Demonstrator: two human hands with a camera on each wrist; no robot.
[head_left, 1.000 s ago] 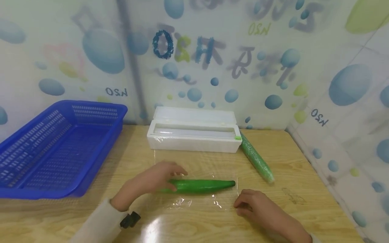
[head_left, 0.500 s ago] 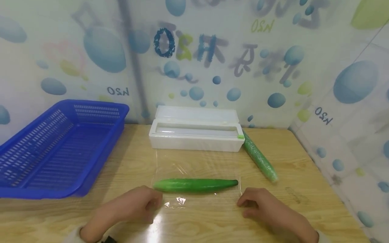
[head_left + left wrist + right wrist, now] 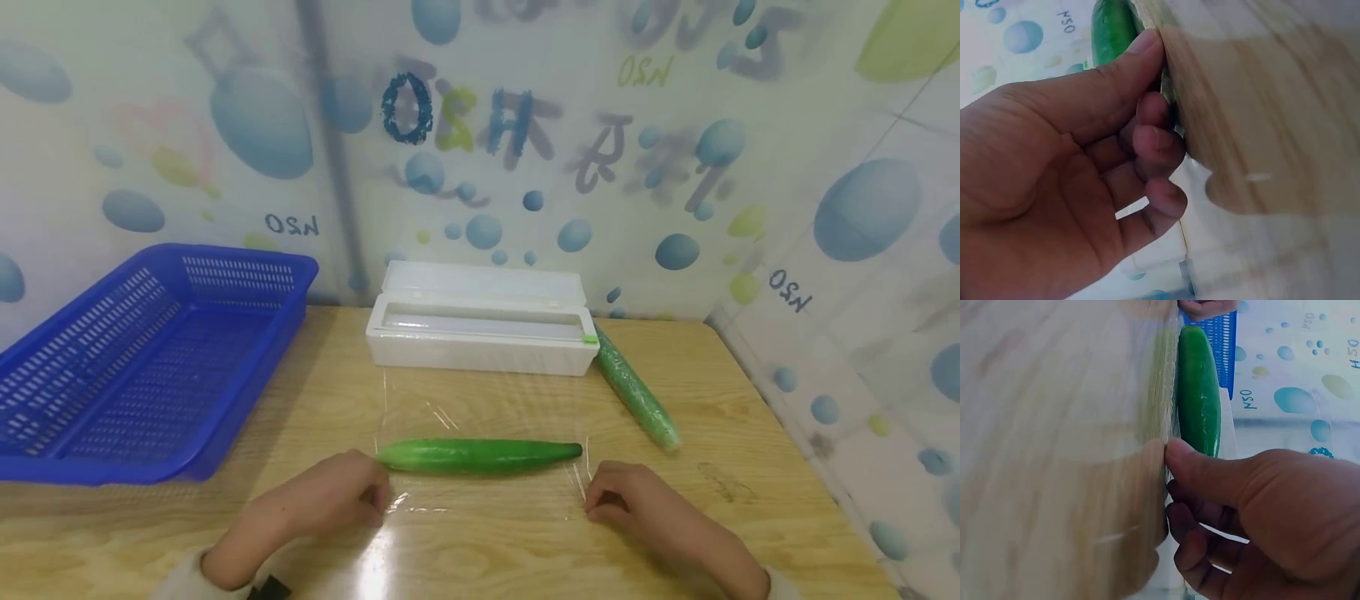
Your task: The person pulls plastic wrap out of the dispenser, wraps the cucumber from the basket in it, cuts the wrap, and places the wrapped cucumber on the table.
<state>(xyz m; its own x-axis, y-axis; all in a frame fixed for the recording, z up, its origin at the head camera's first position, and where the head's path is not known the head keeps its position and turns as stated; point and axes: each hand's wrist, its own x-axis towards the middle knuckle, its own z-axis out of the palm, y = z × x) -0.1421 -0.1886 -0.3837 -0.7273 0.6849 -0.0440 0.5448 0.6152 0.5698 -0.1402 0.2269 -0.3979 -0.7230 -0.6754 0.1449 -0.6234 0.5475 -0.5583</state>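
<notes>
A green cucumber (image 3: 480,456) lies crosswise on a sheet of clear cling film (image 3: 495,498) spread on the table. My left hand (image 3: 330,496) pinches the near left corner of the film, just below the cucumber's pale end. At the near right corner, my right hand (image 3: 645,508) pinches the film between thumb and fingers, beyond the dark tip. Both thumbs sit low at the table surface in the wrist views, other fingers curled. The film runs back to a white cling film box (image 3: 483,350) with its lid up.
A blue plastic basket (image 3: 247,400) stands at the left. To the right of the box lies a second cucumber (image 3: 637,396), wrapped in film. A patterned wall (image 3: 480,167) closes off the back, and another runs along the right side.
My left hand has left the cucumber's left end and moved down to the film's near left corner. My right hand stays at the right corner, fingers now closer together.
</notes>
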